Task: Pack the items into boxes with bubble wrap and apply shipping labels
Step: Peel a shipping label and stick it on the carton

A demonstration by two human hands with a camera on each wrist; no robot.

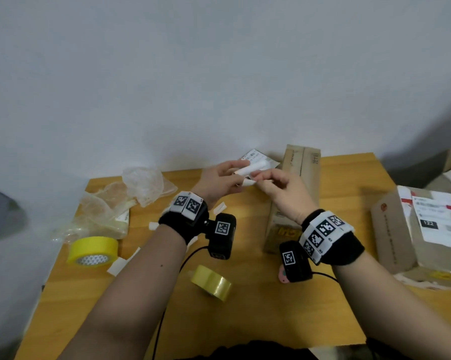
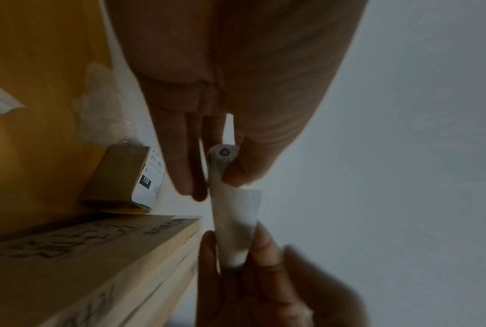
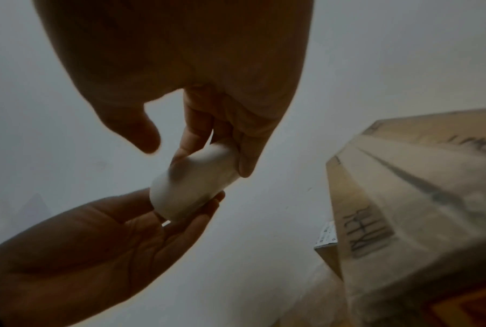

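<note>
Your left hand (image 1: pixel 220 180) and right hand (image 1: pixel 281 189) both pinch a rolled white label (image 1: pixel 253 168), held in the air above the desk (image 1: pixel 245 320), near the long cardboard box (image 1: pixel 297 178).

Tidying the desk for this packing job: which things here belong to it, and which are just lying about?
Belong to the job:
white roll, held by left hand and right hand
long carton
labelled box
bubble wrap
yellow tape roll
clear tape roll

Lying about:
paper scraps
pink object
</note>
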